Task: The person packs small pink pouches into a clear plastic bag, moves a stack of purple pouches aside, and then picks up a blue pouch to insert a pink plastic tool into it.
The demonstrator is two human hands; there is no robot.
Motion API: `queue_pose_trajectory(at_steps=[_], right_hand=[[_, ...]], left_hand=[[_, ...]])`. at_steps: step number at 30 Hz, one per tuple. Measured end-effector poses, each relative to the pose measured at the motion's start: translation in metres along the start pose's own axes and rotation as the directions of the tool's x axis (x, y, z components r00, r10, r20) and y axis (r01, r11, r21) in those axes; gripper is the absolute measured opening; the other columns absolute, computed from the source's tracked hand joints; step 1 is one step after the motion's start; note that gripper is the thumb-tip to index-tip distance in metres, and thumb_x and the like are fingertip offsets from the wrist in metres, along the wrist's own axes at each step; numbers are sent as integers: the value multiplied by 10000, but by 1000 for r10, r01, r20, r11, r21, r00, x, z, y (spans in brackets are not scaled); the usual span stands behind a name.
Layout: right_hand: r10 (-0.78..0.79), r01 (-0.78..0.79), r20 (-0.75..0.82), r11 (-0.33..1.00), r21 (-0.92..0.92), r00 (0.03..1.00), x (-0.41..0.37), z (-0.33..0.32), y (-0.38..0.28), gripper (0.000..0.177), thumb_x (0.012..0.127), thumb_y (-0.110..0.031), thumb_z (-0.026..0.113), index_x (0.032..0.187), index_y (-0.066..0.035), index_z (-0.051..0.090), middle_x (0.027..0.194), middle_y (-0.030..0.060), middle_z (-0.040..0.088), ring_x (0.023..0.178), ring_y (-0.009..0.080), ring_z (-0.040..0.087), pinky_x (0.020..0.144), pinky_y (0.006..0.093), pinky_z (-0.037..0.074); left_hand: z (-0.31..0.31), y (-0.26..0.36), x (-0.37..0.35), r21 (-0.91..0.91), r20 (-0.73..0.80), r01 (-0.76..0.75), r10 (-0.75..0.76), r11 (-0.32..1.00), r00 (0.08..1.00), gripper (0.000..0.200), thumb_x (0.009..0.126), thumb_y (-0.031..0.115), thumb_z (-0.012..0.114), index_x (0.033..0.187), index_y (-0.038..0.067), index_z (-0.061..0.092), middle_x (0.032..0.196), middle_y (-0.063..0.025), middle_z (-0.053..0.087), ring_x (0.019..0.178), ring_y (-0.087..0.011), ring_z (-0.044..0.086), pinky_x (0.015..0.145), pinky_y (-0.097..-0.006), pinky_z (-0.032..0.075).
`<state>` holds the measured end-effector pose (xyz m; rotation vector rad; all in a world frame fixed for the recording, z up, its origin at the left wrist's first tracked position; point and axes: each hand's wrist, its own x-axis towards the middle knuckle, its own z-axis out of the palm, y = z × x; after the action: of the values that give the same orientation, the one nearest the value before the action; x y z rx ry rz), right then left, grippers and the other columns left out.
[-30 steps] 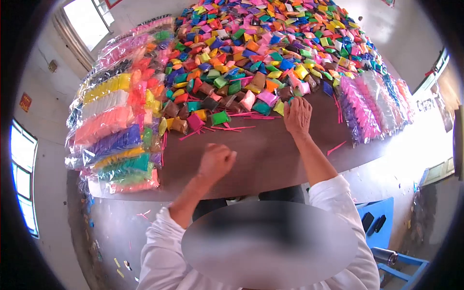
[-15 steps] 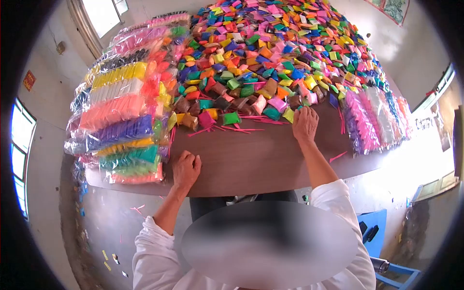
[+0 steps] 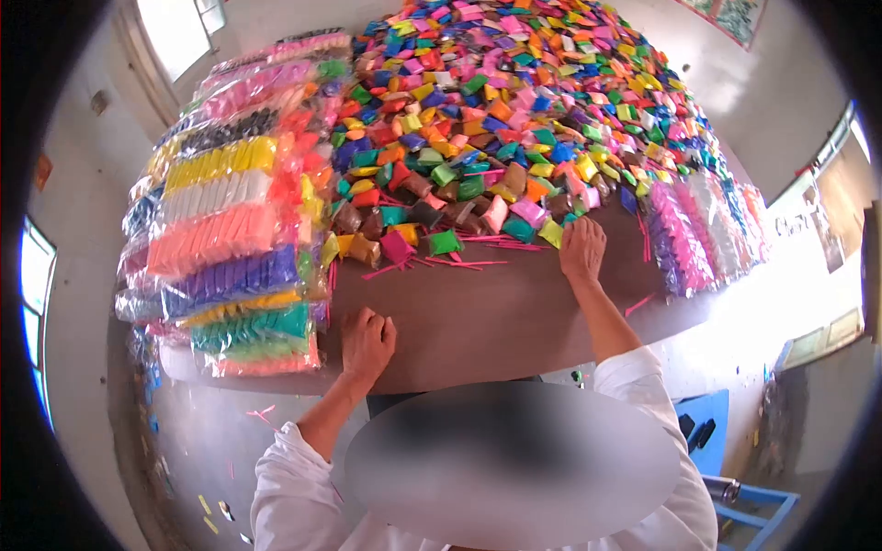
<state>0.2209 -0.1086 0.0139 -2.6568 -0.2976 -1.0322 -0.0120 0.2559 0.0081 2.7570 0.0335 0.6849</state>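
The left hand (image 3: 367,342) lies palm-down on the bare brown table (image 3: 496,308), fingers loosely bent and released, grasping nothing. It is close to the table's near edge, which runs just behind its wrist. Just to its left, stacked bags of coloured blocks (image 3: 230,243) reach that same edge and wall off that side.

The right hand (image 3: 582,248) lies flat farther out. Its fingertips touch the front rim of the pile of packets (image 3: 514,119), beside a yellow-green packet (image 3: 551,232), and it grips nothing. More bags (image 3: 684,230) stand to its right. Between the two hands is a wide strip of bare wood, the only free room. Loose pink sticks (image 3: 459,264) lie along its far side.

A second ago the left hand was a raised fist near the middle of the table. It has since come down and drawn back toward the near edge and the stacked bags. The right hand has stayed at the pile's rim.
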Motion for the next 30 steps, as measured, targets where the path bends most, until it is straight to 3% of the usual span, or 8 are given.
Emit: queue_pose_trajectory(at_steps=[3,4,5,6,17,21,27,30], right_hand=[[-100,98,-40,993,-69,994,-4,9,9,129,876,-154,551,931,-41,583,1028,131,611,1061,318,553,919,463,409],[-17,73,285,979,-188,958,3,-12,-2,142,828,-123,557,941,-41,587,1043,131,612,1075,320,550,931,457,405],[17,30,269,985,-169,963,-1,3,7,159,796,-100,552,941,-44,585,1059,137,609,1093,319,544,940,452,401],[-112,109,-22,990,-85,994,-6,14,16,155,818,-116,556,949,-33,574,1077,137,606,1101,317,536,934,446,405],[370,-314,-197,912,264,908,2,15,31,353,853,-87,593,1180,2,495,1295,214,509,1206,395,469,1012,483,369],[355,-323,-301,934,154,885,25,20,68,480,787,-82,634,1222,29,467,1298,272,483,1200,430,463,1029,498,369],[388,-380,50,918,-114,920,70,17,128,479,776,-211,707,1179,-29,523,1236,189,536,1180,359,493,965,489,425],[365,-344,44,906,-244,930,78,20,140,445,805,-276,714,1131,-21,550,1155,190,560,1098,366,543,875,475,474]], left_hand=[[4,-3,-6,-10,60,54,-53,999,997,210,855,171,616,696,38,587,840,-127,564,798,-352,571,783,-500,437],[8,-3,-6,-11,84,68,-67,998,994,207,861,174,612,705,40,587,850,-127,565,801,-354,571,780,-503,436],[10,-1,-5,-22,81,52,-50,998,995,207,865,173,609,710,38,582,857,-127,564,803,-354,573,774,-503,437],[6,0,-5,-28,77,45,-43,999,996,206,870,172,606,716,37,577,863,-128,562,806,-355,574,767,-504,438],[3,5,-3,39,95,82,-86,996,992,227,870,143,600,699,17,520,862,-125,535,794,-350,558,689,-464,442],[2,6,-1,100,97,41,-51,994,994,219,866,133,599,701,13,520,863,-131,531,806,-349,556,688,-460,439],[3,8,0,88,100,76,-85,993,991,197,862,125,595,722,-1,538,882,-141,541,825,-349,561,704,-455,438],[0,14,4,64,104,135,-141,989,985,199,858,129,595,722,-4,538,873,-142,538,822,-351,550,729,-458,434]])
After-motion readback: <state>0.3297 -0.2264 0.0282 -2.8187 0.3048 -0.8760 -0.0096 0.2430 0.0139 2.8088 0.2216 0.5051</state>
